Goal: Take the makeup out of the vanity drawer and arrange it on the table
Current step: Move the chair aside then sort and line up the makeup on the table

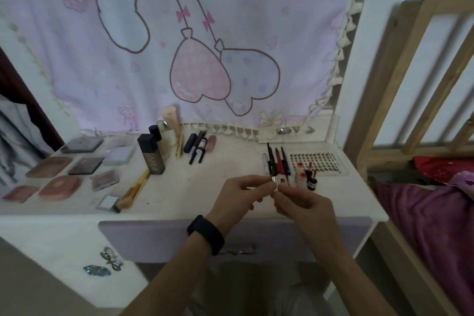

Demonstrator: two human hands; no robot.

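Both hands meet over the counter (179, 187), just in front of the lash tray (318, 161) and a little to its left. The left hand (242, 191), black band (205, 235) on its wrist, and the right hand (302, 204) have their fingers curled in, and between the fingertips they pinch a slim silvery piece (275, 185). It is too small and blurred to say just what it is. It hangs a touch above the counter, right at the near ends of the pencils (277, 161) lined up against the lash tray's left edge.

Also by the tray's near left corner stand the little bottles (306, 177). Further left of the tray lie the tubes (198, 147), then the dark foundation bottle (151, 154) standing upright, the brushes (136, 190) and, far left, the compacts (59, 185) laid out in rows. Below and left of the tray, the lavender drawer (166, 238) looks pushed shut.

The piece looks light, stiff and narrow, probably smooth, so it could slip or roll. A fingertip pinch near its middle seems the right hold, one hand being enough to set it down. Laying it flat, parallel with the pencils, should stop it wandering. The upright bottles close by look easy to knock over, so that side wants care.
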